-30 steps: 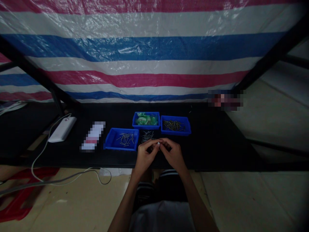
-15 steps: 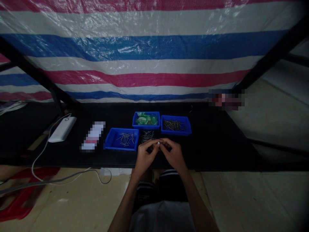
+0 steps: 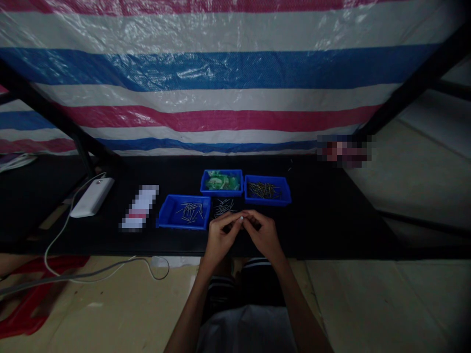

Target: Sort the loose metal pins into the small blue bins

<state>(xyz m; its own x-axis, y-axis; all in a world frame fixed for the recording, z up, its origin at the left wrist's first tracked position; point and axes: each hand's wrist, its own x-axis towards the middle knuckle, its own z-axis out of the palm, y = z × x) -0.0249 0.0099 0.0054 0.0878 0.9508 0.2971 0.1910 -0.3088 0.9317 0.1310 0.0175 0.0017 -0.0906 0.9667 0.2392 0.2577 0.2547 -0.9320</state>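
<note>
My left hand (image 3: pixel 220 234) and my right hand (image 3: pixel 264 234) meet at the front of the black table. Thumbs and forefingers of both are pinched together around a small white piece (image 3: pixel 241 217); its kind is too small to make out. Just beyond my left fingers lies a heap of thin silver pins (image 3: pixel 223 206), partly hidden by that hand. To the left stands a blue tray (image 3: pixel 168 214) with more silver pins in it. Behind are a blue tray (image 3: pixel 221 194) holding green-and-clear plastic packets and another blue tray (image 3: pixel 268 201) of brass-coloured, nail-like pieces.
A white power bank-like box (image 3: pixel 92 197) with a cable lies on the left of the black table (image 3: pixel 331 215), beside a blurred-out slip (image 3: pixel 140 208). Striped sheeting (image 3: pixel 235 117) hangs behind. Under the left edge is a red plastic stool (image 3: pixel 27 304).
The view has shifted very slightly, so the trays and the white box sit a little further left. Both hands keep the same pinch on the white piece.
</note>
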